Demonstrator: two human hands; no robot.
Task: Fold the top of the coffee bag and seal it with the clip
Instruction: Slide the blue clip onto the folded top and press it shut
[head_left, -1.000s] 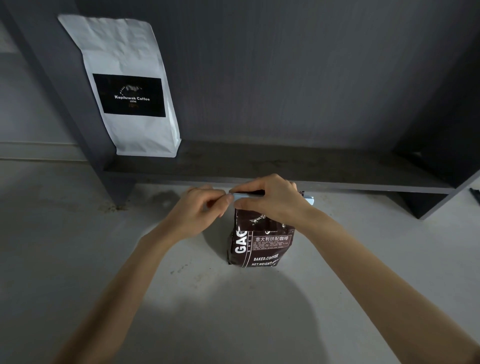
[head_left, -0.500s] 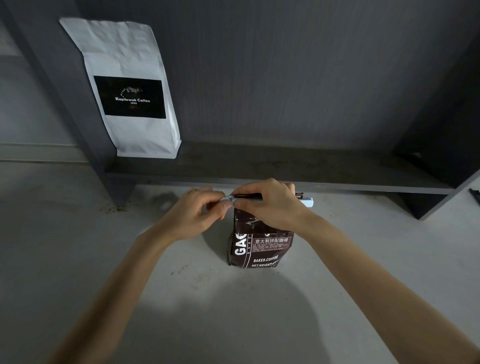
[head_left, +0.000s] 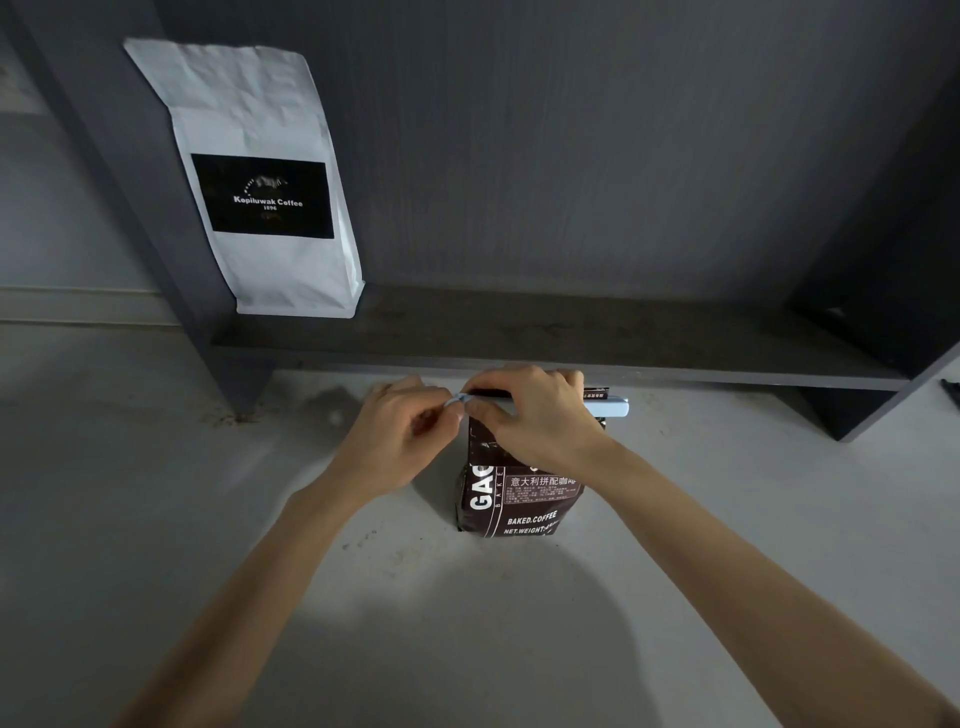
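Observation:
A dark brown coffee bag (head_left: 524, 504) with white lettering stands upright on the pale surface in the middle. A long light-blue clip (head_left: 610, 406) lies across its folded top, its right end sticking out past the bag. My right hand (head_left: 535, 415) covers the bag's top and the clip's middle, fingers wrapped over both. My left hand (head_left: 405, 431) pinches the clip's left tip between thumb and forefinger. The fold itself is hidden under my right hand.
A white coffee bag (head_left: 265, 182) with a black label stands on the left of a dark grey shelf (head_left: 571, 338) just behind the brown bag. The shelf's side panels rise at left and right. A small dark object (head_left: 951, 388) lies at the far right edge.
Both hands and the clip have sunk slightly onto the bag's top, and the clip's right end now sticks out further past the bag.

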